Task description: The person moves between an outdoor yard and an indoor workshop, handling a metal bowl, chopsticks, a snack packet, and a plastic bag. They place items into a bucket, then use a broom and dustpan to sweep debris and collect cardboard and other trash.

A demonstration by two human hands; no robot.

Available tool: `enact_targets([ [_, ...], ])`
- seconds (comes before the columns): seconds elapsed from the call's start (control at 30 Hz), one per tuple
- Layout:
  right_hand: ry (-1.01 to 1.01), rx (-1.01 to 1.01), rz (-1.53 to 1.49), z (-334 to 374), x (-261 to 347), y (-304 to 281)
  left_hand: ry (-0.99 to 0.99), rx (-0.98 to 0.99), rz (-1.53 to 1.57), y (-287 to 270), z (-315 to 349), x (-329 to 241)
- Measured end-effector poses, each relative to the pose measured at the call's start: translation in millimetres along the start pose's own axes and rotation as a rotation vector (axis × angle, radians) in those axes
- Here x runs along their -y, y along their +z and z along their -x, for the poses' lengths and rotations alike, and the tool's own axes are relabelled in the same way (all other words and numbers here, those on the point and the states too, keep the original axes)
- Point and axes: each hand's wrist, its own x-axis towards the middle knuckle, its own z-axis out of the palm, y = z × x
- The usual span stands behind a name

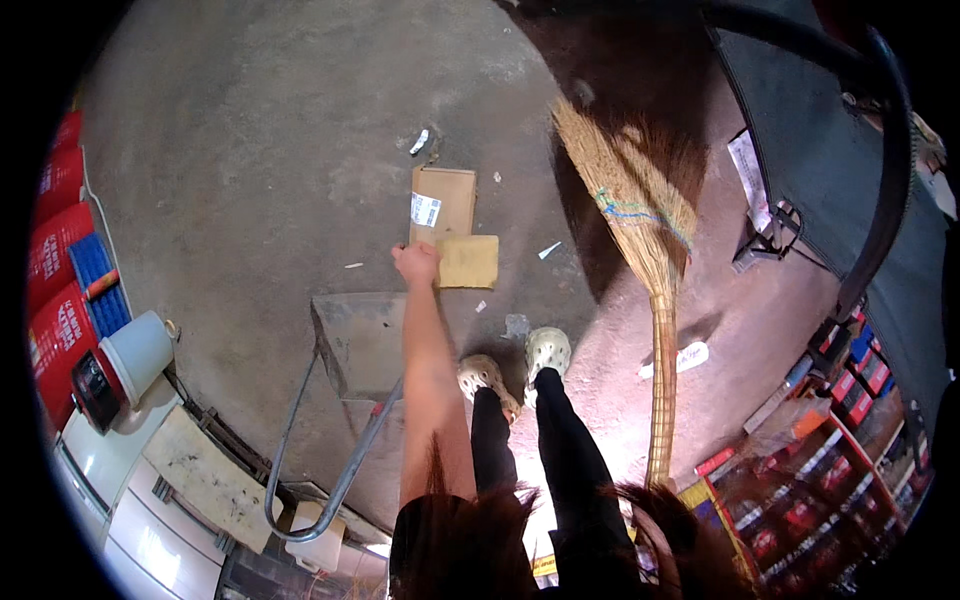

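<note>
My left hand (416,263) reaches down toward the floor with its fingers closed at the edge of some cardboard. Beside the fist is a small tan cardboard piece (468,263). A flat brown cardboard piece (457,195) with a white label extends beyond it, partly overlapped. Which of the two pieces the fingers pinch is hard to make out. Just left of my forearm sits a dustpan (355,340) with a long bent metal handle. On my right a straw broom (664,340) points its bristles away from me; its handle end runs under hair. My right hand does not show.
Scraps of litter (419,142) dot the concrete floor (250,170). My feet in pale clogs (548,352) stand close by. Red containers (60,250) and a pale bucket (137,352) line the left. A rack of boxed goods (800,500) stands lower right.
</note>
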Motion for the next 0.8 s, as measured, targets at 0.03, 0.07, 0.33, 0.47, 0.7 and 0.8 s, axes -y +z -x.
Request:
enact_targets([
  [0.03, 0.155, 0.026, -0.09, 10, 28, -10, -0.023, -0.038, -0.011, 2, 4, -10],
  [0.07, 0.291, 0.068, -0.187, 13, 39, -14, -0.05, -0.099, -0.034, 0, 3, -11],
  [0.33, -0.039, -0.092, -0.228, -13, -45, 24, 0.202, -0.344, -0.184, -72, 100, -68],
  [0.47, -0.076, -0.004, -0.592, 14, -21, 4, 0.484, -0.361, -0.079, -158, 200, -100],
  [0.7, -0.095, 0.227, -0.529, 111, 7, -62, 0.685, -0.451, 0.027, -321, 353, -94],
  [0.8, -0.068, 0.479, -0.608, 163, 41, -96, 0.732, -0.455, 0.006, -376, 425, -82],
])
